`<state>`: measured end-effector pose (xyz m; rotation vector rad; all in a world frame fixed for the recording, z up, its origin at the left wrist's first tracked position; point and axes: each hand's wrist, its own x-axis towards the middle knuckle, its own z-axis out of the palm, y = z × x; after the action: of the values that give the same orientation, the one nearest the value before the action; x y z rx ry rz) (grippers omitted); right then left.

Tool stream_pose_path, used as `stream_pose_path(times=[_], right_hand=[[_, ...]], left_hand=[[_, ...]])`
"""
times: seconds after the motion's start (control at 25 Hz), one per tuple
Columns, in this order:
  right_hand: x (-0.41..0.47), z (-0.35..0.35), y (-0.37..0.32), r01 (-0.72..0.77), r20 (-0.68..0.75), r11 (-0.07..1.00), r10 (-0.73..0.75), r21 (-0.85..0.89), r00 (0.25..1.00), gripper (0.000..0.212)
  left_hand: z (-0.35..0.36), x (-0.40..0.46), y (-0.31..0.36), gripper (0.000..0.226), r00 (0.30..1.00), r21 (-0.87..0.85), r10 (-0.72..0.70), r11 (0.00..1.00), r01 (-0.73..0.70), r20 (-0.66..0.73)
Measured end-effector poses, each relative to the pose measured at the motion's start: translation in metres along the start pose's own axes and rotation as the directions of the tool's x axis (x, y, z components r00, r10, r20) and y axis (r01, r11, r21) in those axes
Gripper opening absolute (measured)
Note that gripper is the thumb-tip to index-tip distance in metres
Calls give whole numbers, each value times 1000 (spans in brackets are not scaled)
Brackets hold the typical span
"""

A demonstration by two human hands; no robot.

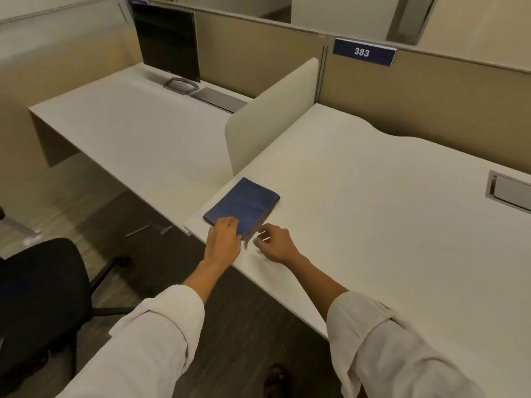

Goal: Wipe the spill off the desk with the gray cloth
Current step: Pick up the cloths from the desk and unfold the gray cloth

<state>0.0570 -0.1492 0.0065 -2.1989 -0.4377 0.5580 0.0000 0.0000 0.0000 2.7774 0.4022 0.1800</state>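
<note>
A folded cloth, dark blue on top with a gray edge showing at its near corner, lies at the left end of the white desk. My left hand rests on the cloth's near corner, fingers on top gripping that edge. Just right of the corner, my right hand hovers over the desk with curled fingers that hold nothing. A narrow gap separates its fingertips from the gray edge. I cannot make out a spill on the desk surface.
A rounded divider panel stands behind the cloth. On the neighbouring desk at left stands a monitor. A black office chair sits at lower left. A cable hatch is set into the desk at right.
</note>
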Motion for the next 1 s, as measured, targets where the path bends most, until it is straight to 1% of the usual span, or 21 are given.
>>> stream_pose_path(times=[0.08, 0.16, 0.28, 0.4, 0.52, 0.6, 0.68, 0.76, 0.8, 0.84, 0.88, 0.92, 0.96, 1.0], right_hand=[[16, 10, -7, -53, -2, 996, 54, 73, 999, 36], [24, 21, -12, -157, -59, 979, 166, 133, 984, 38], [37, 36, -13, -295, -150, 920, 340, 258, 928, 48], [47, 41, -21, -403, -156, 867, 459, 294, 874, 54], [53, 45, -26, -427, -164, 821, 514, 379, 842, 51], [55, 45, -28, -421, -147, 771, 543, 478, 827, 55], [59, 48, -28, -419, -44, 685, 549, 596, 835, 66], [71, 51, -21, -379, 29, 580, 521, 721, 853, 80], [70, 47, -25, -356, 59, 530, 497, 770, 866, 78], [62, 38, -36, -330, 79, 486, 467, 809, 881, 67], [54, 26, -47, -316, 96, 450, 446, 836, 890, 48], [47, 16, -55, -290, 114, 392, 413, 873, 903, 30], [41, 8, -60, -271, 143, 322, 369, 907, 918, 20], [37, 0, -63, -248, 153, 267, 332, 931, 931, 22]], left_hand=[[-1, 11, -8, 43, 999, 7, -15, 1000, 15, 47], [1, 18, -16, 44, 997, 0, -26, 1000, 26, 73], [7, 24, -25, 28, 997, -18, 37, 999, -35, 63], [8, 29, -29, 16, 997, -82, 71, 994, -69, 22], [0, 35, -31, 10, 998, -224, 56, 973, -59, -20], [-9, 40, -29, 8, 1000, -353, 12, 935, -18, -21], [-19, 45, -24, 8, 998, -486, -64, 872, 60, 8], [-28, 50, -17, 13, 994, -563, -103, 820, 105, 35], [-33, 52, -14, 15, 992, -588, -116, 799, 124, 51], [-37, 55, -12, 17, 990, -615, -127, 776, 142, 69], [-41, 57, -9, 16, 986, -643, -140, 748, 164, 89], [-47, 60, -6, 15, 984, -673, -144, 719, 176, 104], [-53, 62, -2, 14, 984, -700, -137, 692, 177, 114], [-59, 64, 3, 14, 986, -723, -122, 671, 167, 115]])
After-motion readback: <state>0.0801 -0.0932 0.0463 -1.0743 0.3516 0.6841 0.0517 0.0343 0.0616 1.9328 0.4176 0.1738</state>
